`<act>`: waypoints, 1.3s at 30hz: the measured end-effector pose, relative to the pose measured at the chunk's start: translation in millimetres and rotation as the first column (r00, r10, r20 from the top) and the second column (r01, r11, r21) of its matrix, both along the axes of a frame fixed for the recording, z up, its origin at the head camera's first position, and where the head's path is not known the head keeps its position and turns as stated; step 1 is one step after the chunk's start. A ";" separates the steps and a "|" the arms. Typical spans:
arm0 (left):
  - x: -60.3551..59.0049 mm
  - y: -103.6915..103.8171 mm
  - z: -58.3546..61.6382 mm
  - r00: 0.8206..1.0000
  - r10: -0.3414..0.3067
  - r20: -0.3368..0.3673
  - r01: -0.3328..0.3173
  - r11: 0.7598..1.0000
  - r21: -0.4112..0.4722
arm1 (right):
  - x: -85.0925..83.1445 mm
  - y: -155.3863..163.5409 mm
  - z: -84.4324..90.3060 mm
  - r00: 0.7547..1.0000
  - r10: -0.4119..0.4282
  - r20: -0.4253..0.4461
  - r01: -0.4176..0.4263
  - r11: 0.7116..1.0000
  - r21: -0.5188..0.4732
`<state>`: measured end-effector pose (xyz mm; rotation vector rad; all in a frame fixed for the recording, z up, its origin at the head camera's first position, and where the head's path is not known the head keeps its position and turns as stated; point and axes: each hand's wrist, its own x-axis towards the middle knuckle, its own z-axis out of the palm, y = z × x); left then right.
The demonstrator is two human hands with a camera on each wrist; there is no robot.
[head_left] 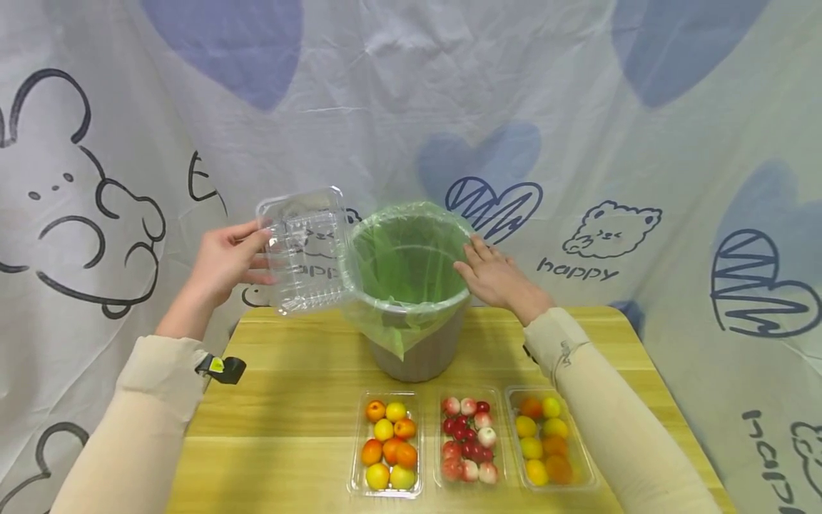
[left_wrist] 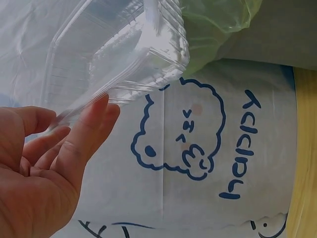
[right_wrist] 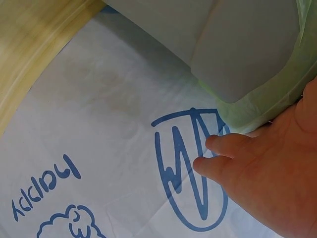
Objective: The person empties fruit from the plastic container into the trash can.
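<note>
in the head view, the left hand is in the left middle of the frame and it holds an empty clear plastic box by its edge, between thumb and fingers. the box is lifted in the air, tilted, just beside the left rim of the grey bin, which has a green bag inside and stands in the centre on the wooden table. the right hand rests with nearly straight fingers on the right rim of the bin and grips nothing. at the lower centre, three clear trays of fruit lie side by side on the table.

in the left wrist view, the left hand is in the lower left, and its fingertips pinch the box, which fills the upper left.

in the right wrist view, the right hand is in the lower right, fingers relaxed, touching the green bag at the bin's rim.
</note>
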<state>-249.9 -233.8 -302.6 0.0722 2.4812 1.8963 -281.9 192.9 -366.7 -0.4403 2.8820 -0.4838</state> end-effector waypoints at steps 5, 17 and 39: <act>10.4 -14.1 -6.5 1.000 0.018 0.000 -0.018 1.000 -0.004 | 0.7 -0.6 0.2 1.000 -0.011 0.001 0.011 1.000 -0.004; 29.4 -48.2 -48.3 0.995 0.053 0.082 -0.051 0.998 -0.026 | 0.2 1.6 -1.6 1.000 0.003 0.015 -0.003 1.000 -0.008; 51.8 -65.1 -121.4 0.966 -0.029 0.257 0.084 0.975 -0.206 | 1.2 1.0 -1.6 1.000 0.000 0.013 0.000 1.000 -0.014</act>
